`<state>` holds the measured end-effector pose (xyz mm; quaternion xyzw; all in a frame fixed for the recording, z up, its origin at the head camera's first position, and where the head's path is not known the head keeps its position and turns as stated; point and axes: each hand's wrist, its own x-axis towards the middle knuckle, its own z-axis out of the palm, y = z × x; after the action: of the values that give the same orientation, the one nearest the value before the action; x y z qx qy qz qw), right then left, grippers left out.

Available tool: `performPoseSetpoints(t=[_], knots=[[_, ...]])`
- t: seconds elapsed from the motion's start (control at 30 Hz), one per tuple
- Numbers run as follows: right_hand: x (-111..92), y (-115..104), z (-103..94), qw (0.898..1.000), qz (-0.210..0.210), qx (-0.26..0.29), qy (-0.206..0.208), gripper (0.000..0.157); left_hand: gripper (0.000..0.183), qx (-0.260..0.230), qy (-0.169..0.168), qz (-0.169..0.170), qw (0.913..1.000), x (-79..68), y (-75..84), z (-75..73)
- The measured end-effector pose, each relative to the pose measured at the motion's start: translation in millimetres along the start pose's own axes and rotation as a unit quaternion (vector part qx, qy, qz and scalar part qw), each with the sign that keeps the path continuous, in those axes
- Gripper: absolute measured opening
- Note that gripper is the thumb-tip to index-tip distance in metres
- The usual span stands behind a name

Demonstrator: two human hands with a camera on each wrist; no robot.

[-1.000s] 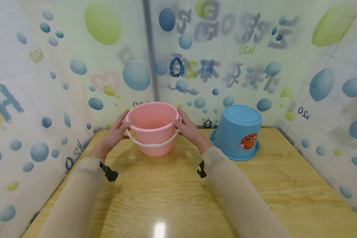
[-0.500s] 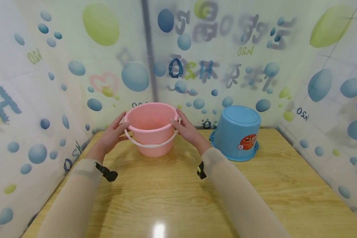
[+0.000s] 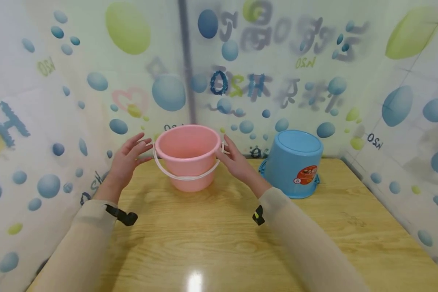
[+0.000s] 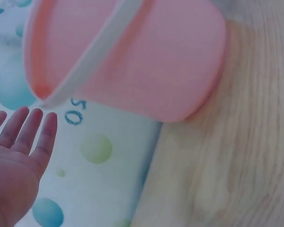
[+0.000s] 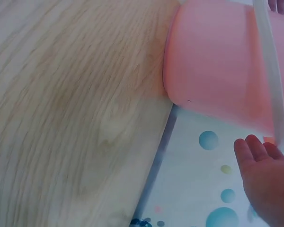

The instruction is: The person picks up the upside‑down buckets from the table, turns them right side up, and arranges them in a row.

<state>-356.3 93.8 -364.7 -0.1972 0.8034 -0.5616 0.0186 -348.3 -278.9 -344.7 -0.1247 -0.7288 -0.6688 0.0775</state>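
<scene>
Upright on the wooden table stands a pink bucket [image 3: 190, 172], its white handle [image 3: 184, 177] hanging down across the front. My left hand [image 3: 125, 160] is held just off the left side of the rim, fingers spread and holding nothing. In the left wrist view the straight left fingers [image 4: 26, 130] show apart from the pink wall. On the other side, my right hand [image 3: 235, 162] has its fingertips right at the rim beside the handle's joint. The right wrist view shows those fingers [image 5: 248, 149] extended, close to the handle end.
A blue bucket [image 3: 295, 162] with a red label sits upside down on the table [image 3: 219, 235], to the right of the pink one. Patterned sheets [image 3: 131, 105] with blue and green spots enclose the table's back and sides.
My left hand has left the pink bucket's rim and moved out to the left. The right hand has loosened and shifted slightly outward. Both buckets stay in place.
</scene>
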Motion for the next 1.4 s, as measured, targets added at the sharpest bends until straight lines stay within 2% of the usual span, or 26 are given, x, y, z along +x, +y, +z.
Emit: performPoseSetpoints(t=[0.2, 0.4, 0.57, 0.73, 0.97, 1.3, 1.4], knots=[[-23, -5, -7.7, 1.000, 0.005, -0.026, -0.005, 0.083, 0.054, 0.023, -0.002, 0.048, 0.9986, -9.8, 20.3, 8.8], [-44, -2, -14.2, 0.998, 0.011, -0.058, -0.025, 0.079, 0.050, 0.038, -0.018, 0.077, 0.9962, -19.5, 29.1, 21.1], [-62, 0, -21.4, 0.996, 0.007, -0.075, -0.042, 0.081, 0.047, 0.035, -0.070, 0.121, 0.9896, -26.7, 37.9, 36.6], [-81, -4, -28.6, 0.996, -0.015, -0.074, -0.056, 0.080, 0.048, 0.018, -0.132, 0.150, 0.9797, -34.8, 51.6, 59.9], [-109, -10, -35.4, 0.993, -0.024, -0.084, -0.078, 0.078, 0.052, 0.039, -0.202, 0.135, 0.9693, -51.3, 63.9, 93.8], [-150, -9, -50.1, 0.989, -0.048, -0.091, -0.104, 0.077, 0.056, 0.032, -0.317, 0.098, 0.9427, -69.0, 58.7, 135.7], [-161, -6, -56.9, 0.989, -0.049, -0.093, -0.103, 0.077, 0.056, 0.040, -0.337, 0.095, 0.9360, -73.7, 54.9, 147.8]])
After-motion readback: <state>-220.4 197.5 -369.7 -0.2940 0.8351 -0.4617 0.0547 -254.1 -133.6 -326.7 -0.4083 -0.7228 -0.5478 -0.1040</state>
